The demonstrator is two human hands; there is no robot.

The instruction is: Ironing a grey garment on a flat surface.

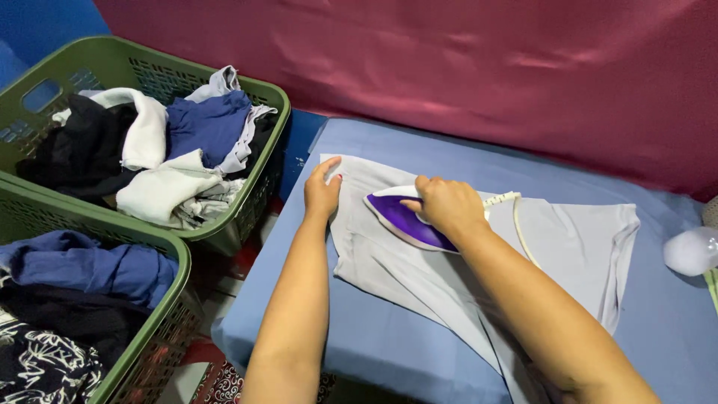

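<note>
Across the blue cloth-covered ironing bench [374, 329] your pale grey thin garment [576, 239] lies spread flat, one edge trailing toward you over the front; if that hanging part drags, the whole piece could slide and crease under the heat. Beside the bench, the two green slatted plastic laundry baskets [247, 202] stand close, heaped with dark and white clothes; a swung elbow could knock them. Your purple-and-white steam iron [407, 217] sits sole-down on the garment's middle, your right hand [447, 206] with fingers closed around its handle; rest it too long and the thin fabric may scorch. Your left hand [321, 191] lies open, fingers flat on the garment's left edge, just beside the iron's tip; a forward push could burn them. The iron's cream cord [520, 224] loops over the cloth; it may snag.
</note>
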